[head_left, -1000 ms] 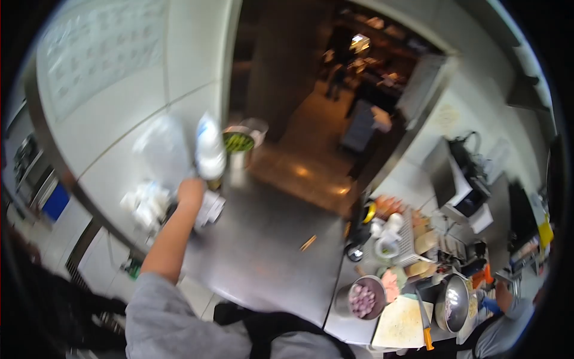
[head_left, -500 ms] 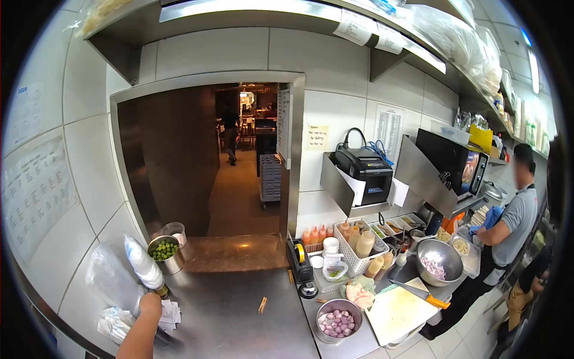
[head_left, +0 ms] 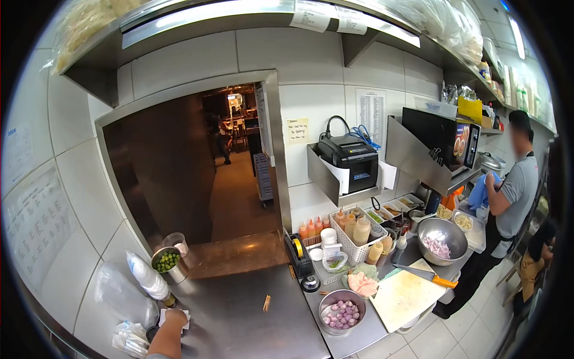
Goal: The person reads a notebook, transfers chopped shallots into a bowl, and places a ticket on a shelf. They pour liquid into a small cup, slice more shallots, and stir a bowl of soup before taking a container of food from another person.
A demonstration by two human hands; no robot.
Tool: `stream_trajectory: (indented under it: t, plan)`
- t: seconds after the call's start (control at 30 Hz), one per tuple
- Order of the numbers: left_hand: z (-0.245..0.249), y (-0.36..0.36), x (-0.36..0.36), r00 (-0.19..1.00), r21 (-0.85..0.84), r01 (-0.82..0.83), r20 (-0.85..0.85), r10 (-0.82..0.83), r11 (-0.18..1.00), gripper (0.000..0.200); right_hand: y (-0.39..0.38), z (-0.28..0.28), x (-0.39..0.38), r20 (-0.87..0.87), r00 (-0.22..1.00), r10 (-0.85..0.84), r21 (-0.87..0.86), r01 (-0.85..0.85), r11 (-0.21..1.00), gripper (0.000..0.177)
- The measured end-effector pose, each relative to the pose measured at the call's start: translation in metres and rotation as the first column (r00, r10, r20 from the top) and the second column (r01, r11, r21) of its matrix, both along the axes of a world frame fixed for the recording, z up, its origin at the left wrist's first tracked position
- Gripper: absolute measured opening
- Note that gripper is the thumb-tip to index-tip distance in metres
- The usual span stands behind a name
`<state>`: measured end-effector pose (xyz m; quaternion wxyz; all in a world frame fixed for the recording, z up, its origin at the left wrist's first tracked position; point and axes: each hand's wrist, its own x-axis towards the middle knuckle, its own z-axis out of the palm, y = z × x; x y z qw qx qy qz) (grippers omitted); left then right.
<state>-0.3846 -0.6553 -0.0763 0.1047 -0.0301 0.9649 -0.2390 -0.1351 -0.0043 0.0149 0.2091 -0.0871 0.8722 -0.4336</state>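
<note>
My left hand (head_left: 174,318) reaches in from the bottom left, over white paper slips (head_left: 185,319) on the steel counter. Its fingers are turned away from view, so I cannot see whether it holds anything. Just behind it stand a dark bottle (head_left: 169,300) and a plastic-wrapped stack of white cups (head_left: 146,276). To its left are a clear plastic bag (head_left: 122,297) and a white plastic bundle (head_left: 129,338). A dark round container (head_left: 152,332) shows partly beside the wrist. My right hand is out of view.
A metal pot of green citrus fruits (head_left: 170,265) stands by the pass-through. A wooden clothespin (head_left: 266,303) lies mid-counter. Rightward are a bowl of shallots (head_left: 341,313), a cutting board (head_left: 402,297) with an orange-handled knife (head_left: 441,281), and a co-worker (head_left: 519,191) holding a blue cloth.
My view has swung slightly, shifting the counter items. My left hand has moved from beside the bottle onto the paper slips. The co-worker's hands have risen with the blue cloth.
</note>
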Motion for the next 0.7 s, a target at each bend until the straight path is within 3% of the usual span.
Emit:
stream_trajectory:
  t: [0.07, 0.1, 0.13, 0.17, 0.2, 0.23, 0.3, 0.33, 0.37, 0.43, 0.47, 0.53, 0.7]
  plan:
    - [0.05, 0.043, 0.021, 0.949, -0.064, -0.169, 0.26, 0.18, 0.984, 0.034, 0.007, 0.001, 0.004, 0.008, 1.0, -0.007, -0.006, 0.007, 1.0, 0.025]
    - [0.043, 0.044, 0.011, 0.936, -0.123, -0.306, 0.144, 0.322, 0.944, 0.03, 0.011, 0.002, 0.006, 0.013, 1.0, -0.015, -0.007, 0.015, 1.0, 0.026]
    - [0.052, 0.057, 0.017, 0.936, -0.122, -0.306, 0.144, 0.321, 0.944, 0.03, 0.016, 0.003, 0.009, 0.014, 1.0, -0.021, -0.007, 0.021, 1.0, 0.026]
    - [0.06, 0.07, 0.03, 0.972, -0.025, -0.207, -0.115, 0.203, 0.978, 0.026, 0.022, 0.003, 0.013, 0.021, 0.999, -0.028, -0.004, 0.028, 1.0, 0.026]
    - [0.077, 0.089, 0.049, 0.922, 0.041, -0.089, -0.376, 0.098, 0.995, 0.022, 0.028, 0.004, 0.017, 0.023, 0.999, -0.037, -0.004, 0.037, 0.999, 0.027]
    - [0.109, 0.123, 0.081, 0.897, 0.066, 0.098, -0.438, -0.06, 0.993, 0.017, 0.036, 0.006, 0.019, 0.029, 0.999, -0.041, -0.001, 0.041, 0.999, 0.027]
    - [0.142, 0.178, 0.15, 0.926, 0.39, 0.362, -0.256, -0.278, 0.847, 0.018, 0.053, 0.008, 0.028, 0.043, 0.998, -0.054, 0.004, 0.053, 0.999, 0.028]
    - [0.117, 0.186, 0.174, 0.914, 0.616, 0.39, -0.168, -0.369, 0.685, 0.014, 0.062, 0.012, 0.033, 0.048, 0.997, -0.056, 0.008, 0.055, 0.998, 0.028]
    - [0.068, 0.181, 0.194, 0.885, 0.883, 0.022, 0.202, -0.421, 0.469, 0.018, 0.072, 0.014, 0.038, 0.054, 0.997, -0.061, 0.013, 0.06, 0.998, 0.029]
    - [-0.075, 0.194, 0.267, 0.884, 0.689, 0.286, 0.079, -0.461, 0.666, 0.08, 0.093, 0.021, 0.049, 0.066, 0.995, -0.071, 0.023, 0.07, 0.997, 0.029]
    - [-0.061, 0.215, 0.293, 0.929, 0.762, 0.068, 0.186, -0.319, 0.644, 0.078, 0.103, 0.023, 0.055, 0.071, 0.995, -0.074, 0.031, 0.072, 0.997, 0.03]
    - [-0.014, 0.25, 0.298, 0.954, 0.841, -0.13, 0.25, -0.164, 0.526, 0.075, 0.122, 0.028, 0.066, 0.086, 0.993, -0.083, 0.042, 0.08, 0.996, 0.031]
    - [0.033, 0.287, 0.306, 0.968, 0.927, -0.229, 0.248, -0.029, 0.296, 0.065, 0.158, 0.041, 0.092, 0.14, 0.986, -0.094, 0.079, 0.084, 0.993, 0.033]
